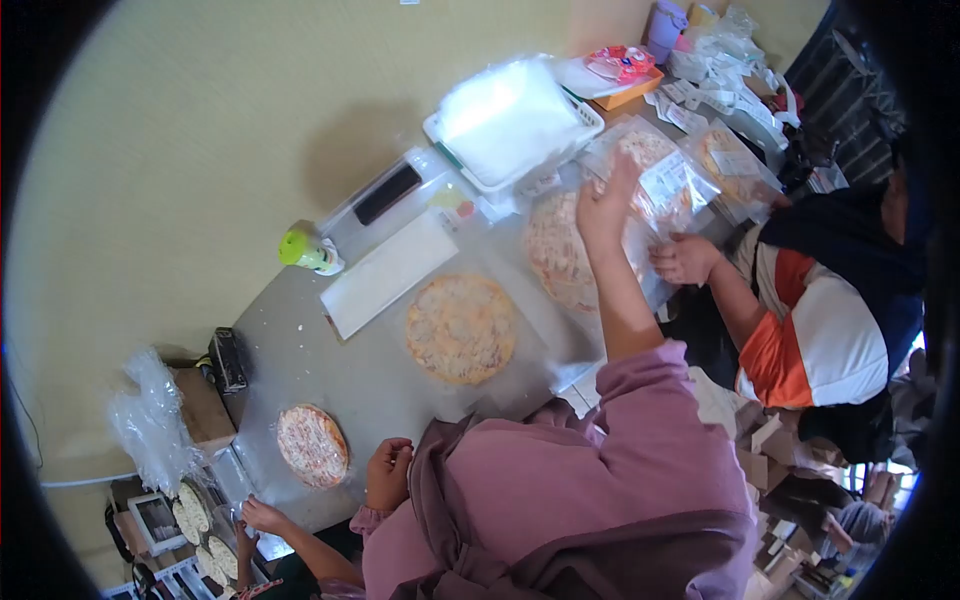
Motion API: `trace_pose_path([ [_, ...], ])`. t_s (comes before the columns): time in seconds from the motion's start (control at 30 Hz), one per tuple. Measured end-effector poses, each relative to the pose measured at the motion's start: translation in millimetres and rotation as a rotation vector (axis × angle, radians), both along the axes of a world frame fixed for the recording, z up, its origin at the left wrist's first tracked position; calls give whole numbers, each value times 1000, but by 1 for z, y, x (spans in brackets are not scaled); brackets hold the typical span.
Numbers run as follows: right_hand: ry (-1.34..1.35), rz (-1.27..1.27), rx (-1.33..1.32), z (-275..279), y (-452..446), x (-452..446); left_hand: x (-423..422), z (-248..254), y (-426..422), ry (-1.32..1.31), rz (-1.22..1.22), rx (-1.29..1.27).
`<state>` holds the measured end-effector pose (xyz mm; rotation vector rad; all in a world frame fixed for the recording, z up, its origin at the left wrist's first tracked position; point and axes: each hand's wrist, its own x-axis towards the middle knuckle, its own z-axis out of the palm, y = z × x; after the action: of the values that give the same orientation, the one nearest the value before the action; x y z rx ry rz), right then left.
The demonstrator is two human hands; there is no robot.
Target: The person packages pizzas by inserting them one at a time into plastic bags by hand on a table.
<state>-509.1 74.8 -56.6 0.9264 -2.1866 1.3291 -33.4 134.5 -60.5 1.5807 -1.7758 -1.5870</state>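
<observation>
One labelled pizza bag (655,172), at the table's (375,390) far right, is touched by the right hand (608,200); whether it is gripped cannot be told, its fingertips being blurred. One co-worker's hand (685,258) is seen just beside it. A second labelled bag (735,162) is partly covered. Three more pizzas (460,330) are counted, one partly hidden by the forearm. By the leftmost, the left hand's (388,474) fingers are curled; how tightly cannot be told.
</observation>
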Motion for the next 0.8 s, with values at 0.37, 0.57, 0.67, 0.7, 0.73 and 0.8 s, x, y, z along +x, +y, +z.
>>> trace_pose_path([
  [0.37, -221, 267, 1103, -35, -163, -1, 24, -9, 22, -49, 214, 60],
  [0.57, -193, 139, 943, -32, -165, 4, 42, -30, 37, -44, 221, 21],
  [0.67, -186, 162, 790, -2, -151, 23, 27, 4, 33, -94, 186, -50],
  [0.7, -182, 169, 713, 8, -144, 35, 26, 8, 35, -136, 156, -80],
  [0.73, -153, 239, 687, 16, -135, 48, 25, 12, 35, -124, 153, -53],
  [0.8, -87, 466, 703, 36, -110, 84, 32, 1, 37, -13, 168, -47],
])
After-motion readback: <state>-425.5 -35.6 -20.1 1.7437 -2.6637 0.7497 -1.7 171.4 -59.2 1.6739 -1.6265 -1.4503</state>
